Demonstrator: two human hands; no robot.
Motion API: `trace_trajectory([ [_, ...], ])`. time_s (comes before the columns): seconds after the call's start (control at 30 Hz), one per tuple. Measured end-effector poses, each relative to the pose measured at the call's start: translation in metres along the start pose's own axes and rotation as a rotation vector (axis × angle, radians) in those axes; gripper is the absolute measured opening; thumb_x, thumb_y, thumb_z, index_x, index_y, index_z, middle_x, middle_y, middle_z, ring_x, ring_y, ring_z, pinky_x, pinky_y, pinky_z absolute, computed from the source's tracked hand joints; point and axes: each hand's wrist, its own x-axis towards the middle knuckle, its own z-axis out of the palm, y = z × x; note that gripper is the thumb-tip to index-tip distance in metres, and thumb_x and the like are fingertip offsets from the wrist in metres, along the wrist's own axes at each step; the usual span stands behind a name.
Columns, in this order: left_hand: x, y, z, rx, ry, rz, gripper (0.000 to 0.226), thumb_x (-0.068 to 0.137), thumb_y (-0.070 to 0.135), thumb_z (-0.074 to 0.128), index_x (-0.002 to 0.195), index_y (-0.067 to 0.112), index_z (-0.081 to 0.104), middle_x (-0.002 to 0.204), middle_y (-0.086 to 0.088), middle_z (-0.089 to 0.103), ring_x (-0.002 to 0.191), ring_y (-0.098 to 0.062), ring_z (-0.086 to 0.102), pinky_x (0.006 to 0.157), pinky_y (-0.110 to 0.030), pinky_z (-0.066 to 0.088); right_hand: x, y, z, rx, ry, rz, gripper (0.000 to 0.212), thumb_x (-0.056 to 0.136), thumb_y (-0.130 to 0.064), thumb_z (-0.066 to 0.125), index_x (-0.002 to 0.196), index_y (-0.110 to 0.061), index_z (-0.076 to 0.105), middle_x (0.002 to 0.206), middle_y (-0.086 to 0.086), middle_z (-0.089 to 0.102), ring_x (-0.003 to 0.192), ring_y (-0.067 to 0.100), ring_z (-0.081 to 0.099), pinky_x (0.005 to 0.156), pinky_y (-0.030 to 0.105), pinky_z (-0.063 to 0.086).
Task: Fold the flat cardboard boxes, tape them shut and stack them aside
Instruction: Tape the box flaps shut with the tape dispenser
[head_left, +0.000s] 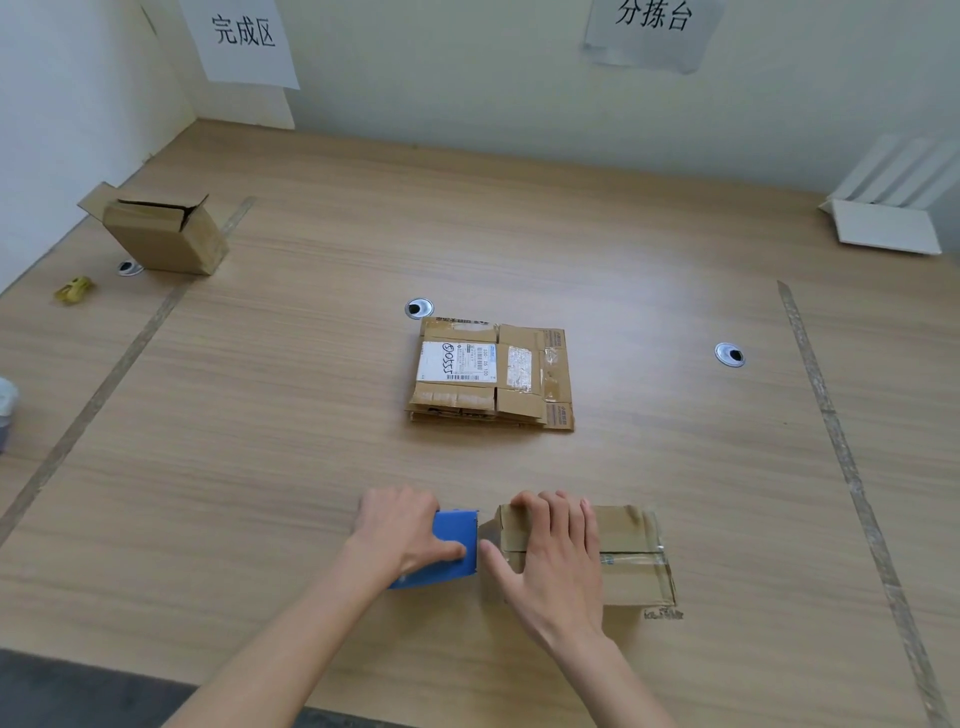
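A small folded cardboard box (631, 556) lies near the table's front edge with clear tape running across its top. My right hand (550, 561) presses flat on the box's left half, fingers spread. My left hand (405, 530) grips a blue tape dispenser (457, 545) just left of the box, its front edge close to the box's left side. A stack of flat cardboard boxes (491, 374) with a white shipping label lies in the middle of the table. A folded box (163, 234) with loose top flaps stands at the far left.
The wooden table (311, 389) has grey tape lines at left and right and round cable holes (418, 308). A white folded carton (888, 228) leans at the far right. A yellow scrap (75, 289) lies at the left. Paper signs hang on the wall.
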Motion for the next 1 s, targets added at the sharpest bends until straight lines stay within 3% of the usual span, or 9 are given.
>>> trace_trajectory([
  [0.17, 0.005, 0.001, 0.002, 0.067, 0.004, -0.017, 0.052, 0.073, 0.076, 0.053, 0.078, 0.023, 0.056, 0.083, 0.001, 0.066, 0.08, -0.024, 0.065, 0.06, -0.029, 0.036, -0.02, 0.014, 0.016, -0.008, -0.1, 0.095, 0.059, 0.082, -0.068, 0.051, 0.124, -0.027, 0.051, 0.117, -0.006, 0.052, 0.122, 0.024, 0.052, 0.123, 0.044, 0.019],
  [0.3, 0.009, -0.006, 0.006, 0.082, 0.064, 0.039, 0.056, 0.067, 0.078, 0.049, 0.077, 0.024, 0.061, 0.064, 0.006, 0.051, 0.062, -0.021, 0.052, 0.052, -0.029, 0.029, -0.028, 0.023, 0.029, 0.024, -0.04, 0.111, 0.057, 0.08, -0.06, 0.057, 0.122, -0.022, 0.053, 0.114, -0.004, 0.054, 0.116, 0.025, 0.056, 0.122, 0.047, 0.021],
  [0.53, 0.007, -0.005, 0.009, 0.068, 0.055, 0.102, 0.056, 0.065, 0.079, 0.049, 0.073, 0.025, 0.057, 0.061, 0.007, 0.049, 0.058, -0.019, 0.048, 0.05, -0.028, 0.027, -0.012, 0.03, 0.01, -0.005, -0.074, -0.067, 0.059, 0.092, -0.065, 0.047, 0.136, -0.027, 0.047, 0.134, -0.009, 0.052, 0.135, 0.014, 0.045, 0.125, 0.042, 0.01],
  [0.63, 0.005, -0.014, 0.007, 0.049, 0.04, 0.082, 0.056, 0.064, 0.079, 0.051, 0.068, 0.023, 0.053, 0.059, 0.007, 0.047, 0.054, -0.018, 0.043, 0.049, -0.029, 0.025, -0.017, 0.038, 0.015, -0.015, -0.158, -0.059, 0.064, 0.096, -0.069, 0.034, 0.146, -0.029, 0.04, 0.147, -0.011, 0.044, 0.149, 0.013, 0.029, 0.126, 0.04, -0.001],
  [0.7, 0.003, -0.017, 0.009, 0.042, 0.034, 0.082, 0.056, 0.064, 0.079, 0.051, 0.067, 0.023, 0.049, 0.057, 0.007, 0.046, 0.052, -0.017, 0.04, 0.049, -0.029, 0.025, -0.02, 0.039, 0.02, -0.037, -0.169, -0.055, 0.064, 0.097, -0.068, 0.032, 0.147, -0.029, 0.041, 0.149, -0.011, 0.043, 0.151, 0.014, 0.027, 0.127, 0.041, 0.0],
  [0.8, 0.002, -0.017, 0.014, 0.046, 0.034, 0.097, 0.057, 0.065, 0.08, 0.048, 0.075, 0.024, 0.058, 0.06, 0.006, 0.05, 0.059, -0.018, 0.049, 0.051, -0.029, 0.027, -0.022, 0.04, 0.024, -0.045, -0.137, -0.046, 0.06, 0.095, -0.066, 0.04, 0.141, -0.028, 0.048, 0.142, -0.009, 0.05, 0.145, 0.017, 0.038, 0.125, 0.044, 0.01],
  [1.0, 0.003, -0.016, 0.012, 0.045, 0.006, 0.073, 0.057, 0.067, 0.08, 0.047, 0.08, 0.027, 0.063, 0.069, 0.007, 0.061, 0.069, -0.016, 0.06, 0.055, -0.029, 0.034, -0.021, 0.042, 0.029, -0.02, -0.106, -0.03, 0.057, 0.098, -0.072, 0.032, 0.137, -0.033, 0.046, 0.14, -0.013, 0.048, 0.145, 0.015, 0.037, 0.126, 0.042, 0.007],
])
